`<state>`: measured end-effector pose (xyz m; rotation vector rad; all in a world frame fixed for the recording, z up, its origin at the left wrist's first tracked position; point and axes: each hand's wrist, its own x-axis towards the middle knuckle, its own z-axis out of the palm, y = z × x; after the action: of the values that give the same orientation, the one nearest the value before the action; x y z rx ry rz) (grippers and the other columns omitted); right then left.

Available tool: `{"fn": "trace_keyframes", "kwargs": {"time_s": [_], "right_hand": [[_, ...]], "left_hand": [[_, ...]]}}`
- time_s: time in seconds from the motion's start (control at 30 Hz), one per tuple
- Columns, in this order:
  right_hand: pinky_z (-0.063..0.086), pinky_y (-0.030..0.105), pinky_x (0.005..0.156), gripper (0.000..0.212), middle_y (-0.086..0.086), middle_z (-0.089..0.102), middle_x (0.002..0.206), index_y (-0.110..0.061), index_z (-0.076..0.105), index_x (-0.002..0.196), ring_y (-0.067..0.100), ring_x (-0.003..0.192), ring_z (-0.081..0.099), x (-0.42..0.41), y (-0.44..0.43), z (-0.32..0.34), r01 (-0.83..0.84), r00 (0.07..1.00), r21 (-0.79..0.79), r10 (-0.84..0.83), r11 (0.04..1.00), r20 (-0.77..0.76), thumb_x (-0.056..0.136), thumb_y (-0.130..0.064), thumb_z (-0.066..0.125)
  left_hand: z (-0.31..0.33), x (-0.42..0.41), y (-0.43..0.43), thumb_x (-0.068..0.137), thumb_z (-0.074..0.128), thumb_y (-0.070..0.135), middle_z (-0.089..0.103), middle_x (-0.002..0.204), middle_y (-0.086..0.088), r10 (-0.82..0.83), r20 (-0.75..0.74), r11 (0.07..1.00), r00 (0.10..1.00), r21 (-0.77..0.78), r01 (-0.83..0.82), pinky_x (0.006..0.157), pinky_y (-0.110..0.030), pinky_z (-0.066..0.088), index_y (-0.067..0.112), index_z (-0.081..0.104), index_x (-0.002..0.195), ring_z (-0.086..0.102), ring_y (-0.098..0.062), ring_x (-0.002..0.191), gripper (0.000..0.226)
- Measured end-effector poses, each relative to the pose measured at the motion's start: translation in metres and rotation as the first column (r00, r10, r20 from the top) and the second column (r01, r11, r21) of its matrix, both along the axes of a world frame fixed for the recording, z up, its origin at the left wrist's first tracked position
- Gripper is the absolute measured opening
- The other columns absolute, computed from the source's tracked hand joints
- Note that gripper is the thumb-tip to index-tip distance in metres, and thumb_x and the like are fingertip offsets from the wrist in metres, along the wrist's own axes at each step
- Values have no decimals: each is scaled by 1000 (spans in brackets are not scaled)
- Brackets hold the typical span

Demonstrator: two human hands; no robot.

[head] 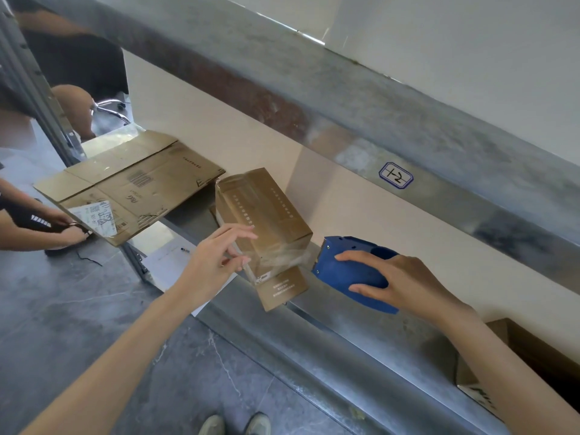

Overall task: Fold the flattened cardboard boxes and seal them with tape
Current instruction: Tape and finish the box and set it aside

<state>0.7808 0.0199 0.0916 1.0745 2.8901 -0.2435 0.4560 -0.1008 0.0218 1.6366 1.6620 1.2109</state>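
Small cardboard box tilted on cream shelf, clear tape stretched from its lower end to blue tape dispenser. Dispenser gripped by right hand; left hand fingers straight, touching box side. Box print too small to read. Behind, flattened cardboard: barcode, upside-down "P&G", white shipping label unreadable. Rail sticker handwritten "十2"
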Motion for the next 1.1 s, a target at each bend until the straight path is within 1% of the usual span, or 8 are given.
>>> {"fn": "trace_keyframes", "kwargs": {"time_s": [0.17, 0.3, 0.47, 0.63, 0.77, 0.93, 1.0, 1.1], "right_hand": [[35, 14, 55, 52, -6, 53, 63, -68, 23, 132, 6, 58, 51, 1, 1, -9, 18, 1000, 6, -18, 1000, -10, 90, -62, 52], [38, 18, 56, 52, -5, 56, 66, -68, 20, 134, 8, 58, 52, -1, 3, -16, 22, 1000, 20, -22, 1000, 6, 92, -62, 51], [45, 23, 59, 53, -4, 62, 71, -65, 18, 137, 9, 58, 54, -4, 4, -22, 48, 999, 25, -48, 999, 3, 93, -61, 49], [38, 20, 57, 53, -2, 60, 69, -65, 21, 137, 9, 57, 52, -7, 4, -24, 70, 998, 37, -70, 997, 7, 93, -60, 50], [43, 23, 58, 55, -3, 59, 67, -64, 18, 137, 6, 54, 48, -11, 6, -20, 64, 997, 66, -66, 996, 27, 93, -59, 51], [47, 27, 64, 53, -2, 66, 76, -59, 27, 142, 11, 60, 54, -13, 9, -20, 73, 994, 63, -77, 995, 72, 95, -59, 51], [43, 26, 61, 53, -2, 63, 73, -59, 29, 143, 11, 58, 52, -14, 9, -20, 73, 995, 51, -77, 996, 71, 95, -58, 52], [37, 24, 59, 52, -3, 59, 67, -59, 31, 142, 8, 53, 47, -16, 11, -21, 70, 996, 39, -72, 997, 58, 94, -56, 54]], "left_hand": [[-14, 0, 9, 91, 66, -2, 60, 133, 9, -18, -45, 999, 999, 37, 20, 75, -17, 55, 27, 65, 122, 68, -6, 78, 42], [-34, -2, 18, 93, 64, -2, 60, 133, 7, -26, -105, 996, 994, 79, 34, 84, -17, 53, 20, 68, 124, 66, -1, 92, 39], [-52, 0, 25, 93, 63, -3, 59, 130, 9, -23, -159, 982, 987, 183, 52, 82, -9, 47, 16, 68, 124, 63, 3, 93, 36], [-55, -12, 28, 93, 67, 26, 61, 126, 20, 58, -336, 977, 940, 214, 17, 74, -9, 37, 31, 68, 122, 43, 3, 89, 30], [-48, -24, 37, 85, 76, 26, 66, 115, 21, 52, -386, 973, 921, 228, 41, 79, -20, 34, 31, 74, 113, 42, -6, 89, 29], [-39, -34, 50, 84, 74, 3, 70, 107, 9, -95, -300, 967, 949, 198, 159, 119, -41, 23, 17, 79, 105, 57, -12, 120, 25], [-36, -36, 51, 87, 70, -2, 69, 112, 8, -142, -286, 967, 948, 165, 195, 120, -43, 27, 16, 78, 105, 59, -11, 121, 27], [-31, -39, 51, 86, 74, 5, 63, 124, 16, -171, -322, 972, 931, 102, 213, 103, -36, 44, 29, 76, 108, 54, -2, 122, 32]]}}
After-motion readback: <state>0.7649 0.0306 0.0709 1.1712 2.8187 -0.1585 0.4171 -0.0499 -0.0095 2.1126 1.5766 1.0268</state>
